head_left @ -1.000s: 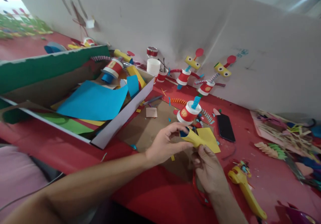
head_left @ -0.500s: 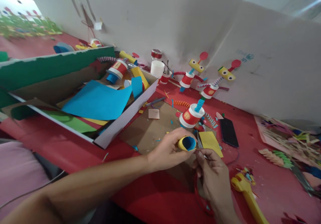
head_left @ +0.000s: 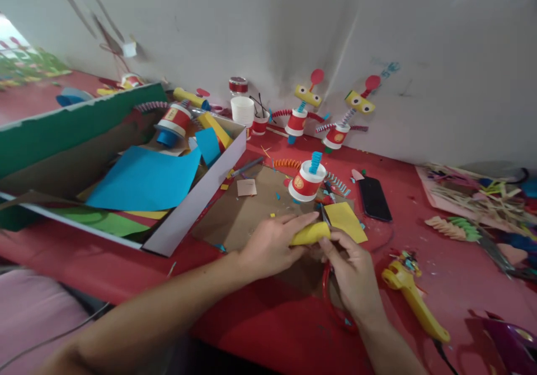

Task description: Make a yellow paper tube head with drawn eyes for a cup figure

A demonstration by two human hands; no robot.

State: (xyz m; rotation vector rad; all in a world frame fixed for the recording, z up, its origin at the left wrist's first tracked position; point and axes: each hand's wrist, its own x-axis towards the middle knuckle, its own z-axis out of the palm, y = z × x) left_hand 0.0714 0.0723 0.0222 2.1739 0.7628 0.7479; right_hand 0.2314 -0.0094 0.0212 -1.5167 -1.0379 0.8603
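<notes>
My left hand [head_left: 271, 246] is closed around a yellow paper tube [head_left: 311, 233], which lies sideways in the fingers. At the tube's right end, the thumb and fingers of my right hand [head_left: 350, 268] are pinched on it. Red-handled scissors [head_left: 326, 291] pass beneath my right hand, their blades pointing away from me; whether that hand touches them I cannot tell. A yellow paper sheet [head_left: 346, 221] is just beyond the hands. Behind the tube stands a red and white paper cup [head_left: 307, 183] with a folded blue strip on top and folded orange and light-blue strips at its sides.
On the left stands an open box [head_left: 184, 210] holding coloured paper. Two paper-cup figures [head_left: 296, 123] stand by the wall, near stacked white cups [head_left: 242, 109]. A phone [head_left: 375, 198], a yellow glue gun [head_left: 415, 302] and paper strips [head_left: 465, 198] lie to the right.
The yellow tube has turned: its open end with the blue inside faced me before, and now its outer side shows. The view has shifted slightly right and downward.
</notes>
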